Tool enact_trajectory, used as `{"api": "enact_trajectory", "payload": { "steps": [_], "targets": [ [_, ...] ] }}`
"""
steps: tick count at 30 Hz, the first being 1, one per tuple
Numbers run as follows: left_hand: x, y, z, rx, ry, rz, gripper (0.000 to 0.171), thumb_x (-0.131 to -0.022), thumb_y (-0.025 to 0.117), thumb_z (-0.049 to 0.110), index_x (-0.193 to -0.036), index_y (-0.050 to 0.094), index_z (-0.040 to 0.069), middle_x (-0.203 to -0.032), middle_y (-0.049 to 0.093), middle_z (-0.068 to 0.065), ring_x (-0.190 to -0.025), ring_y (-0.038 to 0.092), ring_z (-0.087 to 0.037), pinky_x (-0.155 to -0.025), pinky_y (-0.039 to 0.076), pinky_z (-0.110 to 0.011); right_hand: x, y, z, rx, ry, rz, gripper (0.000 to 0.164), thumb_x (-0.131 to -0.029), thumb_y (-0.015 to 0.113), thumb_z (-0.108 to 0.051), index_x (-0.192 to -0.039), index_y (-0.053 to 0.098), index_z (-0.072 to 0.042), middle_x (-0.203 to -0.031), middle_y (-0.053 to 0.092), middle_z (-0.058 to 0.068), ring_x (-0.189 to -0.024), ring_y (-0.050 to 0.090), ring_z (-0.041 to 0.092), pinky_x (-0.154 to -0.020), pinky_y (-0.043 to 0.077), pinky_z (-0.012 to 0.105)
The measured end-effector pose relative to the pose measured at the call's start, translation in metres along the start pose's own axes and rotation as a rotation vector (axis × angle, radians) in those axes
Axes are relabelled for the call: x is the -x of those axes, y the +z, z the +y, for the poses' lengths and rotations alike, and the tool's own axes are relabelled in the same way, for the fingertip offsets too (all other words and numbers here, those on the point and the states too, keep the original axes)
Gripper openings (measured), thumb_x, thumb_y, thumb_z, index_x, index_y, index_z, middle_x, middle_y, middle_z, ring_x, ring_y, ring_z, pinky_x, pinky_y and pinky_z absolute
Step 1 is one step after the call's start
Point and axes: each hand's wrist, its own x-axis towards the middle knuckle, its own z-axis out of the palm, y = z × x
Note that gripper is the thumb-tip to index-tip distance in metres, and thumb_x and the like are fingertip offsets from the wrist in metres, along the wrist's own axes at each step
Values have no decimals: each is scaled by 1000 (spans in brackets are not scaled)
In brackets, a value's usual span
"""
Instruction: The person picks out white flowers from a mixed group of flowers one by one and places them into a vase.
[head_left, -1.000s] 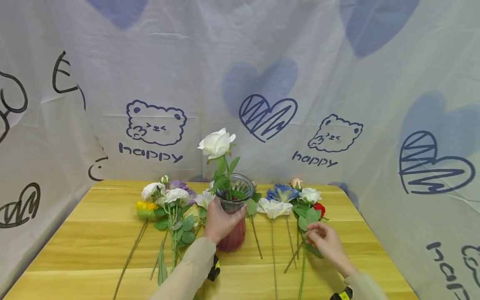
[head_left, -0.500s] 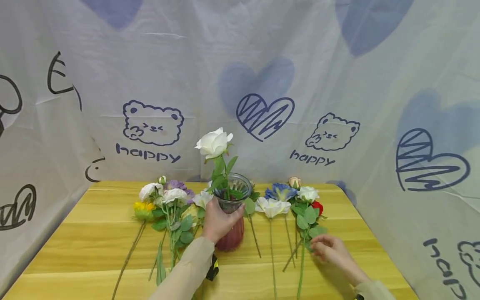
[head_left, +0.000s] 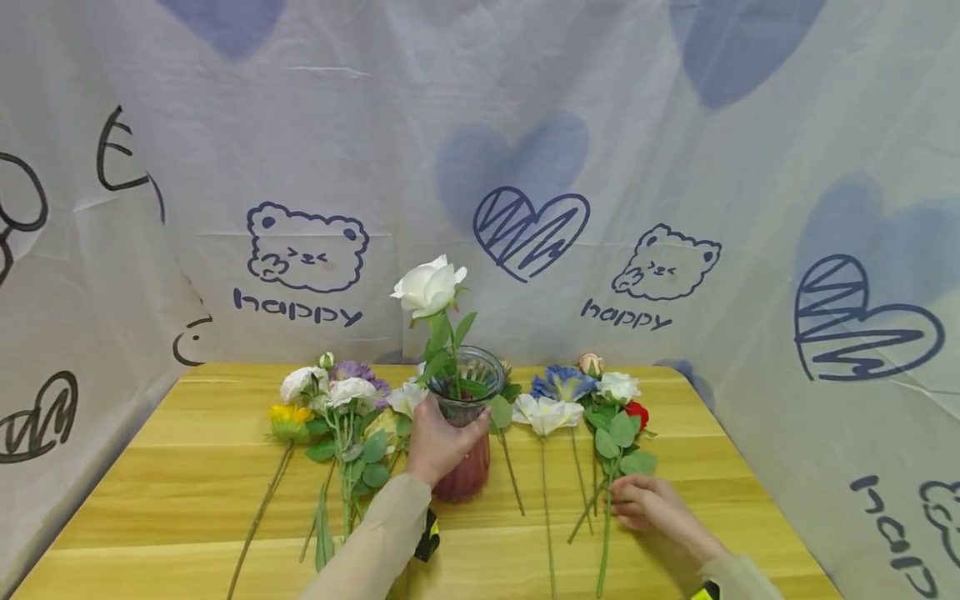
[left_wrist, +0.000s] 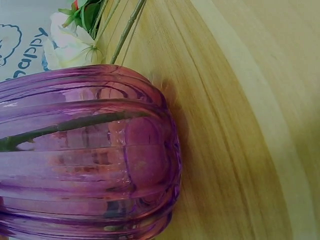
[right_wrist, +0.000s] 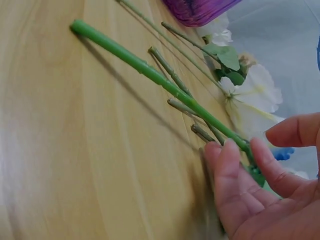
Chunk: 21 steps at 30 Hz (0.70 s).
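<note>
In the head view my left hand (head_left: 442, 442) grips a ribbed glass vase (head_left: 467, 475) just below its rim, fingers and thumb round the neck. The vase is purplish-pink below and greyer at the top. One white rose (head_left: 430, 287) stands in it, leaning left; its stem shows through the vase wall (left_wrist: 75, 170) in the left wrist view. My right hand (head_left: 648, 504) is at a leafy green stem (head_left: 604, 542) at the right. In the right wrist view its fingertips are right at that green stem (right_wrist: 135, 62), the thumb (right_wrist: 295, 131) held apart from it.
Left of the vase lie a yellow flower (head_left: 288, 422), white blooms (head_left: 352, 392) and a purple flower (head_left: 356, 372). On the right lie a blue flower (head_left: 562, 383), a white flower (head_left: 546, 414), a white rose (head_left: 618, 387) and a red flower (head_left: 637, 414). A printed curtain (head_left: 525, 317) borders the wooden table (head_left: 150, 500).
My right hand has drawn back from the leaves, down along the green stem, and then come in to the left against it. The left hand and vase stay in place.
</note>
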Motion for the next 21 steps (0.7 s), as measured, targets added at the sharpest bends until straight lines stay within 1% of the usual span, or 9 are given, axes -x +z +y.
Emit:
{"api": "enact_trajectory", "payload": {
  "steps": [3, 6, 7, 11, 16, 17, 19, 21],
  "targets": [
    [0, 0, -1, -14, 11, 7, 57, -82, 83, 19, -131, 58, 6, -111, 72, -9, -90, 73, -20, -77, 61, -29, -2, -1, 3, -96, 8, -76, 34, -102, 52, -12, -127, 54, 12, -109, 74, 5, -96, 71, 11, -79, 60, 23],
    [0, 0, -2, -17, 16, 13, 56, -82, 83, 19, -131, 58, 7, -111, 72, -10, -92, 73, -21, -79, 61, -30, -4, -2, 4, -170, 19, -135, 32, -105, 50, -15, -127, 56, 7, -108, 75, 1, -99, 72, 10, -84, 60, 22],
    [0, 1, -2, -16, 18, 13, 56, -82, 83, 19, -131, 58, 7, -112, 72, -10, -93, 73, -21, -79, 61, -31, -4, -2, 5, -187, 25, -142, 31, -105, 50, -17, -125, 58, 4, -107, 75, -1, -98, 72, 10, -84, 59, 22],
    [-1, 1, -2, -17, 16, 14, 56, -82, 83, 20, -131, 59, 7, -111, 72, -10, -92, 73, -22, -79, 61, -32, -5, -2, 5, -229, 39, -146, 24, -105, 50, -21, -118, 61, -4, -104, 75, -4, -97, 72, 9, -83, 59, 21],
    [0, -1, -2, -35, 4, 19, 57, -82, 83, 21, -131, 59, 5, -111, 72, -10, -93, 73, -22, -81, 61, -34, -6, 1, 6, -293, 63, -106, 14, -104, 49, -14, -113, 55, -5, -101, 75, -2, -93, 72, 8, -78, 57, 19],
    [0, -1, -2, -33, 8, 19, 57, -82, 83, 21, -131, 59, 4, -111, 72, -10, -94, 73, -22, -81, 61, -34, -7, 2, 6, -309, 70, -96, 19, -104, 48, -13, -119, 51, -2, -101, 74, -1, -92, 72, 8, -78, 57, 18],
    [0, 0, -2, -26, 9, 16, 56, -82, 83, 21, -131, 59, 6, -111, 72, -9, -94, 73, -21, -81, 61, -34, -7, 3, 7, -341, 80, -79, 20, -104, 46, -13, -121, 50, -1, -101, 74, -1, -90, 71, 7, -76, 56, 17],
    [0, 0, -2, -18, 12, 11, 57, -82, 83, 20, -131, 59, 6, -112, 72, -9, -94, 73, -21, -81, 61, -33, -7, 4, 8, -373, 91, -65, 22, -105, 46, -14, -121, 53, -1, -100, 73, -1, -89, 70, 7, -77, 56, 17]
  ]
}}
